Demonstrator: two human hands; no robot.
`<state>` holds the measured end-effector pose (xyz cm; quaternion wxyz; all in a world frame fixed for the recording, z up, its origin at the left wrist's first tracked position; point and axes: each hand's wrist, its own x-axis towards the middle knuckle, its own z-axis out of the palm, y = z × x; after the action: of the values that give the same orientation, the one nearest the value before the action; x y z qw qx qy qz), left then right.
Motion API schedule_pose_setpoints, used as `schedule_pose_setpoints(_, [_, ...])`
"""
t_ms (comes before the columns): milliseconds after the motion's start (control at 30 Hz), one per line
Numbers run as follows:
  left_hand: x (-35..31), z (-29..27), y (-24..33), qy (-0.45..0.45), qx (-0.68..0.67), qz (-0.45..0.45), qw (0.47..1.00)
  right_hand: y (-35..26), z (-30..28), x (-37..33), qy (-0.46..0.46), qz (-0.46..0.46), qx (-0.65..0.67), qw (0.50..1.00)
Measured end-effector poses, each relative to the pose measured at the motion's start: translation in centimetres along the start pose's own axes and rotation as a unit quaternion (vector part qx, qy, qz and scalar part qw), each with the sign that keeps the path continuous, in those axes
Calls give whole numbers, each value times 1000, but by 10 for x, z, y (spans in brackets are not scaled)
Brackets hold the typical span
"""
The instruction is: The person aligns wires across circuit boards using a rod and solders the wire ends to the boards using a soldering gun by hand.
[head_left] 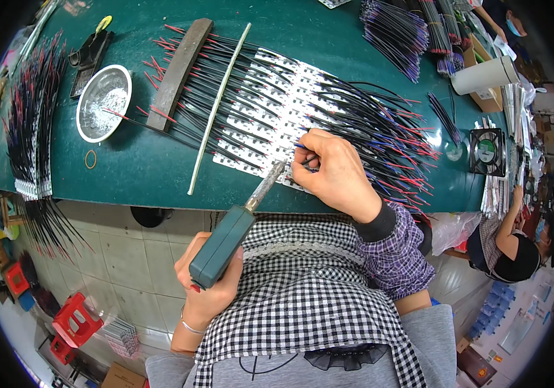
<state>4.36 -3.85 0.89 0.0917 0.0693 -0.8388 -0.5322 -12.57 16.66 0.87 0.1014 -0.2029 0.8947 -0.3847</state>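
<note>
Two hands: left hand (209,284) is wrapped round the green soldering iron (233,231); right hand (332,169) pinches a thin wire (300,147)
Boards: white LED strips (259,116) lie under both, on the green table (134,168)
Risk: hot tip (277,169) sits just beside the fingers, so a slip could burn them or scorch neighbouring leads

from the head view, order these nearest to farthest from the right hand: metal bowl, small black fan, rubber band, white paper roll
From the right hand, which is on the white strips at table centre:
1. Small black fan, to its right near the table edge.
2. White paper roll, up and to the right.
3. Metal bowl and rubber band, both far left: too close to call.
</note>
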Motion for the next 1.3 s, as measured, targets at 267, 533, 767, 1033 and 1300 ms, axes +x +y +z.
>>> schedule_pose_setpoints(267, [1, 0, 8, -10, 26, -3, 1000, -1, 0, 1, -7, -9, -22, 1000])
schedule_pose_setpoints(533, [-5, -2, 3, -5, 29, -1, 1000, -3, 7, -3, 19, -21, -63, 998])
schedule_pose_setpoints(767, [-29, -24, -4, 101, -3, -66, 993, -7, 5, -5, 19, -26, -82, 996])
schedule_pose_setpoints(1033, [-23, -121, 17, 260, 155, 217, 928, -13, -20, -21, 117, -140, -21, 983])
schedule_pose_setpoints(1300, [-10, -187, 54, 306, 195, 228, 903, -42, -16, -40, 42, -126, -95, 987])
